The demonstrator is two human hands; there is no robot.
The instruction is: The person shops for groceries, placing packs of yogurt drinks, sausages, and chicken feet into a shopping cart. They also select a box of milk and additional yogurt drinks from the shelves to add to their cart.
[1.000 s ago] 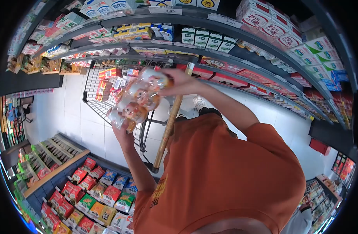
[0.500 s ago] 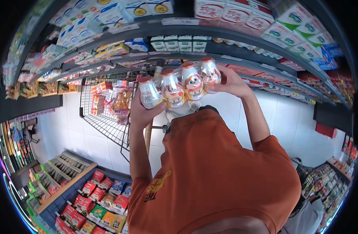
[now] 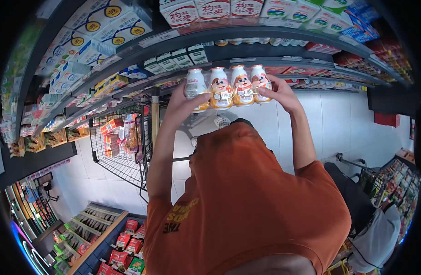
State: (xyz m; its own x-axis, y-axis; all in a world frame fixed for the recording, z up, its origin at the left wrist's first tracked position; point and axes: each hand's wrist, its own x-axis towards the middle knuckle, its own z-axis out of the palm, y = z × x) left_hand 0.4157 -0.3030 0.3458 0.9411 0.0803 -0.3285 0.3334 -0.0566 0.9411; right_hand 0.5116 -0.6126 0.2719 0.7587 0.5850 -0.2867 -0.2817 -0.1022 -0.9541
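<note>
A shrink-wrapped pack of small drink bottles [image 3: 221, 89] is held up in front of the shelf, its several bottles side by side in a row. Cartoon characters and orange-yellow bases show on most of them, while the leftmost turns a printed text panel this way. My left hand [image 3: 182, 103] grips the left end, thumb across the front of the end bottle. At the other end, my right hand [image 3: 282, 95] is closed on the pack with its thumb on the rightmost bottle. Fingers behind the bottles are partly hidden.
Shelves [image 3: 247, 31] with boxed drink cartons [image 3: 213, 12] run across the front. A wire shopping cart [image 3: 120, 161] with packaged food stands on my left. A person [image 3: 375, 233] is behind me at the right, near another cart. Snack packets [image 3: 123, 240] fill a low display.
The bottle pack has turned to a more level row, fronts facing me more, and shifted slightly right. Both hands keep hold. My view has swung, and the person at the right shows more.
</note>
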